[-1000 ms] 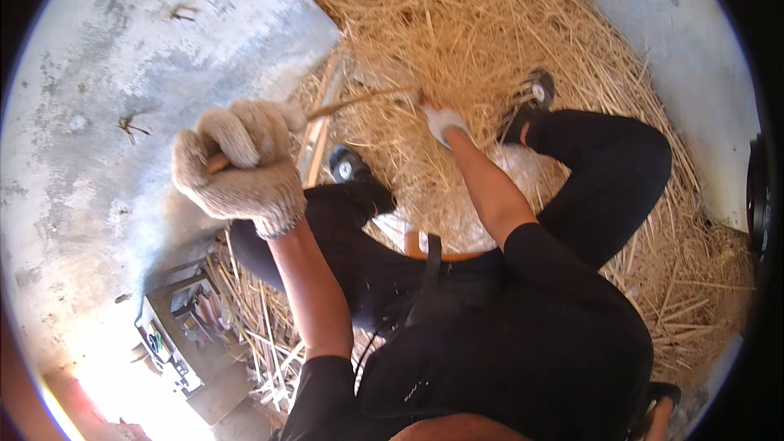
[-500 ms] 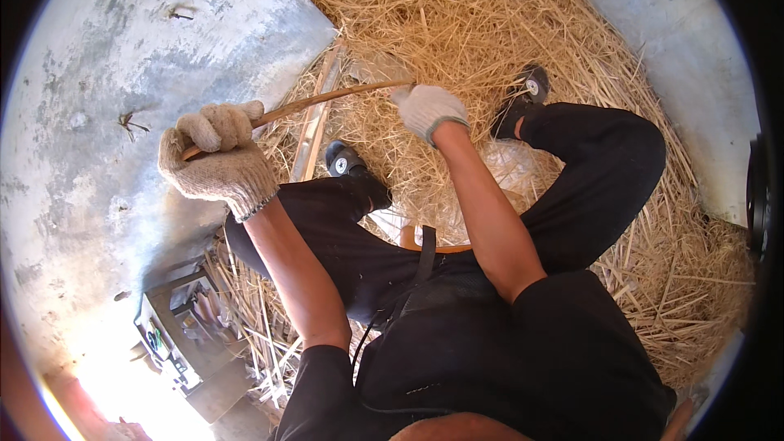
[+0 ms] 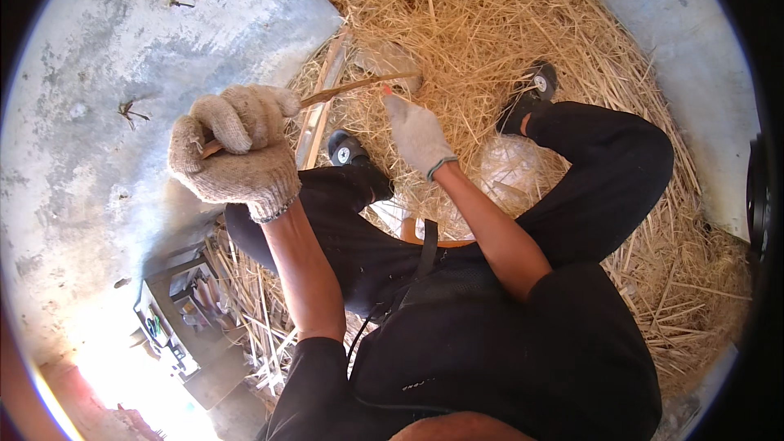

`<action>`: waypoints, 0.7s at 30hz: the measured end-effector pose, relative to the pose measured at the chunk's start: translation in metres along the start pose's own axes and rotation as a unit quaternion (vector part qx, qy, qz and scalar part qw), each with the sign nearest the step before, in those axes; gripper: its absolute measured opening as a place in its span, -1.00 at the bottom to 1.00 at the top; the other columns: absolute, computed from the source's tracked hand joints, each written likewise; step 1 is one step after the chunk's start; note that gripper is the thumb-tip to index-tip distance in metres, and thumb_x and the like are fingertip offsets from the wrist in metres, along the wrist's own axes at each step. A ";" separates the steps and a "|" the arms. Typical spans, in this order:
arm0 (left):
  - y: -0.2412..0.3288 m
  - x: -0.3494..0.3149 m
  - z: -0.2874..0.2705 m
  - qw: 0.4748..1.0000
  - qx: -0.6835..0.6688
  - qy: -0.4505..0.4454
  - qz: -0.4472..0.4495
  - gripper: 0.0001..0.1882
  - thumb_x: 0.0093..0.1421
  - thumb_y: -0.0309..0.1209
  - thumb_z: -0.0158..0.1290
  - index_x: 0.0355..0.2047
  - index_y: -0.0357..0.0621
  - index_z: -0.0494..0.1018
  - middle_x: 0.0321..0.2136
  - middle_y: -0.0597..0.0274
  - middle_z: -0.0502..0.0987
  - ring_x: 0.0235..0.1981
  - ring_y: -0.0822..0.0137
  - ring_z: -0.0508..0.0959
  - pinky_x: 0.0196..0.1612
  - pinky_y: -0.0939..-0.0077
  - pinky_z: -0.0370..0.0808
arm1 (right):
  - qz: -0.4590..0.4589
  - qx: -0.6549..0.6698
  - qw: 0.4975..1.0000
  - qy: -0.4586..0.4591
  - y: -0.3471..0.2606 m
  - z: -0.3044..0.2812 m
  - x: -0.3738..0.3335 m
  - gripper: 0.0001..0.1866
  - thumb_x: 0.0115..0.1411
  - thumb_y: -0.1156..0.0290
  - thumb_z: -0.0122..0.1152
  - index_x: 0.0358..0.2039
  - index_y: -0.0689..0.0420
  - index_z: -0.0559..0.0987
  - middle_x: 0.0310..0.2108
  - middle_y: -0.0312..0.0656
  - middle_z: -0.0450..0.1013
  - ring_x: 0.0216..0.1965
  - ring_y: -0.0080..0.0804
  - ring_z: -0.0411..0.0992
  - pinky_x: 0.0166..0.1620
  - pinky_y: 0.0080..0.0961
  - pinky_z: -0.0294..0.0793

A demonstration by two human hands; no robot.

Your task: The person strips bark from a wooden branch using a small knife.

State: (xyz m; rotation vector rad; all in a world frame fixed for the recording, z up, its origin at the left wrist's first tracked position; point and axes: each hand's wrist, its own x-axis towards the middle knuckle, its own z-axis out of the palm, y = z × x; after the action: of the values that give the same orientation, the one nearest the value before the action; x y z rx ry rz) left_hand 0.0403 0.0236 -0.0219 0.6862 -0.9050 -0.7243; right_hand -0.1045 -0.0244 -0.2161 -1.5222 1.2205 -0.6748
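A beige knitted glove covers my left hand [image 3: 237,143], raised at the left with its fingers wrapped round a thin brown strip, seemingly wood or bamboo [image 3: 343,90]. The strip slants rightward out of the fist, and its far end is free above the straw. My right hand [image 3: 418,135], also gloved, is just below that far part of the strip, apart from its end. Its fingers are drawn together, and a small orange-red tip [image 3: 387,90] shows at their end. What that tip belongs to, I cannot make out.
Loose straw [image 3: 482,16] spreads over the floor around my feet. Narrow planks [image 3: 320,114] lie beside my left shoe [image 3: 346,149]. A weathered pale wall [image 3: 106,57] stands at the left. At the lower left is an open box-like cabinet [image 3: 192,318] with small items.
My left hand has shifted slightly right and up with the strip. My right hand has drawn back from the strip's end, down and left, and the orange-red tip now shows.
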 end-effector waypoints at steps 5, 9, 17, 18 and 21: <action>-0.004 -0.002 0.003 1.000 -0.001 -0.016 0.011 -0.47 0.27 -0.07 -0.17 -0.78 -0.06 0.21 -0.83 0.23 0.16 -0.81 0.31 0.10 -0.62 0.24 0.32 | 0.045 0.002 0.998 -0.053 -0.012 -0.014 -0.005 -0.25 0.41 -0.19 -0.29 -0.16 0.31 0.58 -0.26 0.32 0.52 -0.17 0.30 0.48 -0.10 -0.02 0.44; -0.005 0.002 -0.003 1.000 -0.004 0.009 0.021 -0.46 0.28 -0.07 -0.15 -0.77 -0.09 0.23 -0.82 0.23 0.17 -0.81 0.32 0.11 -0.67 0.25 0.36 | 0.000 -0.016 1.000 -0.016 -0.016 0.004 -0.012 -0.18 0.39 -0.26 -0.33 -0.16 0.34 0.57 -0.27 0.34 0.51 -0.18 0.28 0.49 -0.11 -0.05 0.43; -0.008 0.001 0.018 0.998 0.022 0.057 0.030 -0.46 0.25 -0.06 -0.17 -0.81 -0.05 0.21 -0.85 0.24 0.11 -0.83 0.29 0.06 -0.62 0.19 0.30 | 0.124 -0.036 0.992 -0.012 0.035 -0.010 0.024 -0.14 0.36 -0.35 -0.33 -0.33 0.31 0.56 -0.51 0.10 0.48 -0.45 -0.06 0.44 -0.27 -0.15 0.40; -0.008 0.002 0.012 0.998 0.015 0.051 0.035 -0.46 0.25 -0.05 -0.17 -0.81 -0.03 0.20 -0.86 0.25 0.10 -0.83 0.31 0.04 -0.65 0.19 0.28 | 0.126 0.013 0.992 -0.010 0.018 -0.009 0.014 -0.15 0.36 -0.35 -0.31 -0.37 0.31 0.55 -0.55 0.07 0.46 -0.48 -0.09 0.42 -0.29 -0.16 0.39; -0.006 0.002 0.004 0.997 0.007 0.071 0.021 -0.47 0.25 -0.06 -0.18 -0.83 0.01 0.15 -0.86 0.27 0.08 -0.83 0.32 0.02 -0.66 0.20 0.26 | 0.042 0.139 0.988 -0.054 0.001 0.005 0.001 -0.16 0.35 -0.35 -0.24 -0.44 0.32 0.51 -0.61 -0.04 0.40 -0.54 -0.21 0.33 -0.35 -0.20 0.36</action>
State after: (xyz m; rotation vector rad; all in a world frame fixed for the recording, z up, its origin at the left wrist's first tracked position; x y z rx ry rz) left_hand 0.0357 0.0180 -0.0237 0.7200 -0.7927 -0.6253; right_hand -0.0997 -0.0233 -0.2185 -1.2524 1.0550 -0.6669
